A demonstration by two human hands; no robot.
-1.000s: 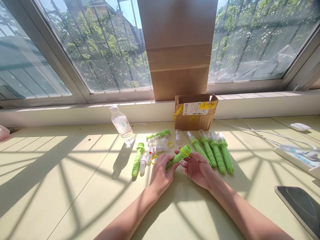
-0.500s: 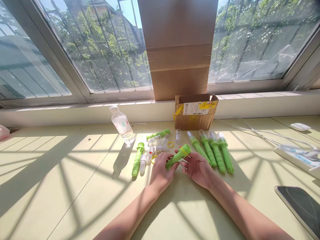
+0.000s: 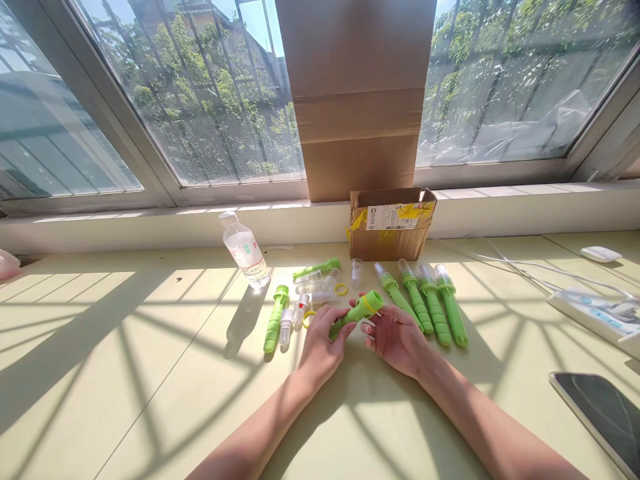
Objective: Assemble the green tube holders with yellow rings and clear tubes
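My left hand (image 3: pixel 320 343) is closed around the body of a green plastic tube (image 3: pixel 345 323), which tilts up to the right. A yellow ring (image 3: pixel 369 305) sits round its neck, below the threaded open end. Beside that end is my right hand (image 3: pixel 397 339), palm turned inward, fingers loosely bent and apart; whether they touch the tube is partly hidden. Left of my hands lie another green tube (image 3: pixel 273 323), small clear vials with white caps (image 3: pixel 286 319) and a loose yellow ring (image 3: pixel 309 319). A second loose ring (image 3: pixel 341 289) is farther back.
Several green tubes with clear caps (image 3: pixel 434 307) lie in a row to the right. Behind stand an open cardboard box (image 3: pixel 390 237) and a water bottle (image 3: pixel 245 253). A clear cap (image 3: pixel 357 272), power strip (image 3: pixel 595 317), cables and a phone (image 3: pixel 600 413) are also on the table.
The green tube has tilted slightly and its threaded end has shifted a little to the right, between my hands. Everything else stays in place.
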